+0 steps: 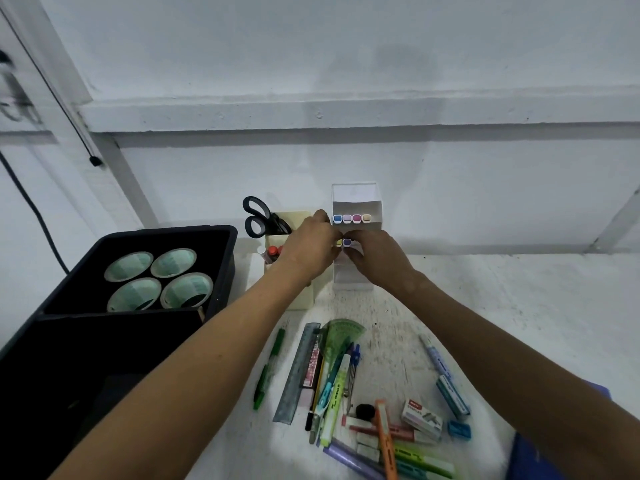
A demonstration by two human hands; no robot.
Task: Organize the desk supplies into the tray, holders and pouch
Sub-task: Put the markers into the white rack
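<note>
A white stepped holder (pixel 355 202) stands against the wall with a row of coloured marker ends (pixel 352 218) in its upper tier. Both hands meet at its lower tier. My left hand (pixel 310 245) and my right hand (pixel 375 256) have their fingers around two markers (pixel 343 242), yellow and purple ends showing; which hand holds which is hidden. A cream holder (pixel 296 220) to the left carries black scissors (pixel 259 216) and red-capped pens (pixel 272 252). Loose supplies lie near me: a green pen (pixel 268 368), a grey ruler (pixel 298 372), a green protractor (pixel 343 332), highlighters (pixel 415 455).
A black tray (pixel 221 271) at the left holds several tape rolls (pixel 157 280). A staples box (pixel 420 415), a blue sharpener (pixel 459 429), erasers (pixel 367 445) and a blue pouch (pixel 533 455) lie at the lower right. The wall stands close behind the holders.
</note>
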